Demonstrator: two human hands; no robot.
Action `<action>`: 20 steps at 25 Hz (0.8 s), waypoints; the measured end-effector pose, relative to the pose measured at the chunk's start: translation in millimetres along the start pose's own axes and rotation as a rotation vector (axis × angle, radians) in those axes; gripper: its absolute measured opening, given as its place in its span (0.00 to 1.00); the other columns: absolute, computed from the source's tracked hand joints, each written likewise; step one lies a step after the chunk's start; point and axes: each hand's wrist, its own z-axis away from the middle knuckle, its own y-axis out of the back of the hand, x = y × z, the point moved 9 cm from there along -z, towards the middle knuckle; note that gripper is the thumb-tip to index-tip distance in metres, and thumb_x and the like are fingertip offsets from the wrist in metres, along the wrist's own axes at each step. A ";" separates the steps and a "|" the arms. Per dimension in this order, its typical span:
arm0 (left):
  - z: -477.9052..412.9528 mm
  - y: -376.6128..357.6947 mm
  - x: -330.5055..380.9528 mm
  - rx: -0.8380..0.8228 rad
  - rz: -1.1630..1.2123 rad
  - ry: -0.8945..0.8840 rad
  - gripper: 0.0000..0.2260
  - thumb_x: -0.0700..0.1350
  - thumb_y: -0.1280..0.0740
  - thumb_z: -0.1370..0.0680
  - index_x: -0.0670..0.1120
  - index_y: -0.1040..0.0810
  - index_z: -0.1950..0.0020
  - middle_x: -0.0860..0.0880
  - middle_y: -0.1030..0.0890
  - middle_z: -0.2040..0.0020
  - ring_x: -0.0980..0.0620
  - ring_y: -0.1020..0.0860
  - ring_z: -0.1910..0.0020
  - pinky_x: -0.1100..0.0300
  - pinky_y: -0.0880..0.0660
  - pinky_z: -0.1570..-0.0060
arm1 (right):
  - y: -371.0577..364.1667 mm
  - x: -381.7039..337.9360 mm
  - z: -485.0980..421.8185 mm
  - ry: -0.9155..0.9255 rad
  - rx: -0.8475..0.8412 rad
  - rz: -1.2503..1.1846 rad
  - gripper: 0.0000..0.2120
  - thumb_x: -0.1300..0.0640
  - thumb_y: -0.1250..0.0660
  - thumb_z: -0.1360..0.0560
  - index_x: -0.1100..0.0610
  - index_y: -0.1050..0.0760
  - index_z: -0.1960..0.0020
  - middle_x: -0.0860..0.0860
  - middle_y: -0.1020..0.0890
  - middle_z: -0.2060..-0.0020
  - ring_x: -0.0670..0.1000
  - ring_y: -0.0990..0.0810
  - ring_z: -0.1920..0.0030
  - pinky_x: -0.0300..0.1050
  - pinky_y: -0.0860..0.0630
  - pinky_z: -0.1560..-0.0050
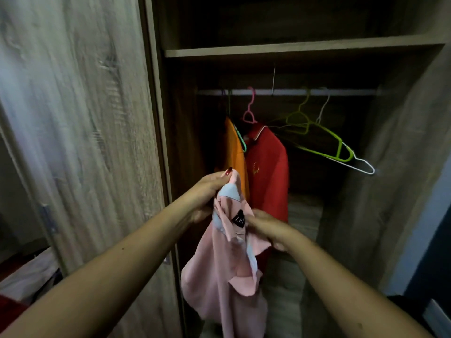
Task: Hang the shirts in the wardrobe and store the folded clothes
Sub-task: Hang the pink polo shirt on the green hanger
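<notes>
The pink shirt (219,276) hangs in the air in front of the open wardrobe, low and towards its left side. Its collar end is up in the hands and its body drops almost straight down, so its long axis runs near vertical. The left hand (207,189) holds the topmost bunch of cloth, fingers curled round it and the thumb laid over the top. The right hand (267,228) is just below and to the right, its fingers pinching the collar beside the black label (238,218). Whether a hanger is already inside the shirt cannot be told; only pale blue lining shows at the neck. Just behind the hands hang an orange shirt (233,152) and a red shirt (268,172), at the left end of the rail (341,92). The free hangers, a green hanger (325,132) and a white hanger (363,163), sit on the rail's right half, above and to the right of the hands. The right hand is the nearer to them, so a reach for a hanger would most likely fall to it while the left keeps the collar up. A shelf (292,48) crosses above the rail.
</notes>
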 end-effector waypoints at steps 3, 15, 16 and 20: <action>8.3 24.5 9.2 -0.001 -0.010 -0.034 0.08 0.48 0.36 0.22 0.44 0.23 0.51 0.44 0.22 0.58 0.50 0.24 0.60 0.56 0.26 0.57 | 10.4 16.7 -6.8 -0.029 0.094 -0.009 0.12 0.58 0.34 0.24 0.65 0.22 0.46 0.60 0.16 0.56 0.53 0.18 0.59 0.46 0.21 0.55; 42.0 172.2 -20.1 0.483 -0.920 0.154 0.13 0.45 0.41 0.19 0.39 0.24 0.56 0.38 0.20 0.60 0.43 0.18 0.64 0.52 0.20 0.62 | 34.9 -56.9 -19.1 0.224 0.013 -0.442 0.10 0.60 0.37 0.23 0.66 0.20 0.52 0.58 0.15 0.62 0.50 0.16 0.63 0.42 0.18 0.59; 44.2 171.2 -32.6 0.510 -0.575 0.204 0.12 0.44 0.41 0.18 0.40 0.25 0.58 0.40 0.21 0.64 0.49 0.19 0.70 0.55 0.20 0.68 | 35.3 -57.8 -19.2 0.222 0.007 -0.431 0.10 0.61 0.38 0.23 0.66 0.20 0.52 0.57 0.15 0.63 0.50 0.16 0.63 0.41 0.18 0.60; 45.1 133.9 -44.9 0.400 0.303 0.280 0.14 0.38 0.43 0.20 0.35 0.21 0.59 0.40 0.17 0.70 0.50 0.18 0.74 0.57 0.21 0.76 | 53.1 -53.3 -16.5 0.186 0.108 -0.373 0.10 0.63 0.40 0.22 0.64 0.22 0.57 0.55 0.16 0.70 0.48 0.17 0.70 0.37 0.21 0.69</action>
